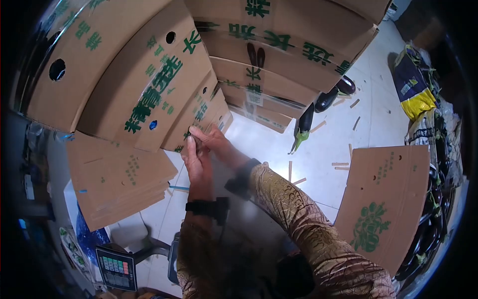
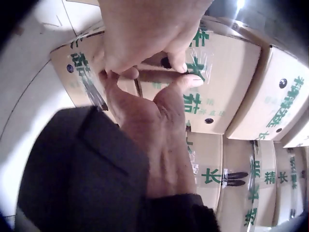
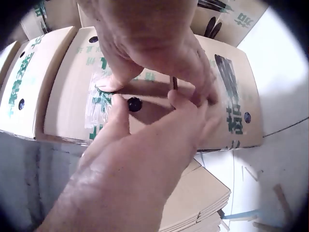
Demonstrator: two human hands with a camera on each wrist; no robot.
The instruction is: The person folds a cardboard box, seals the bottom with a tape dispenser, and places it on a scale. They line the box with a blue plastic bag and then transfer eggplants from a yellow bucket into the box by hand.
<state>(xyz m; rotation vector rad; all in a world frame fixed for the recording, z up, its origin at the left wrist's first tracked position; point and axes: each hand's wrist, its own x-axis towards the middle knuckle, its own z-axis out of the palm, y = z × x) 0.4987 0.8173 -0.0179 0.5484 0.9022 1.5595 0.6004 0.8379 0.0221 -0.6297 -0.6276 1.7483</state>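
Both hands meet at the side of a printed cardboard box (image 1: 215, 107) low in the stack. From below comes the left hand (image 1: 195, 162), and the right hand (image 1: 219, 143) overlaps it from the right. In the right wrist view, the thumbs lie near clear tape (image 3: 93, 111) and a dark round hole (image 3: 135, 104). The other fingers bend toward a narrow dark gap (image 3: 175, 83) in the cardboard, and many fingertips are hidden behind the hands. I cannot tell whether either hand pinches the tape or cardboard. A similar box (image 3: 50, 72) stands beside this one.
Taped boxes (image 1: 279, 50) rise ahead. Flat cardboard sheets (image 1: 117, 174) are piled at left, near a scale display (image 1: 117, 266). Eggplants (image 1: 305, 122) and cardboard strips (image 1: 318, 126) lie on the white floor. At right are a loose cardboard sheet (image 1: 381, 199) and a yellow-and-purple bag (image 1: 416, 89).
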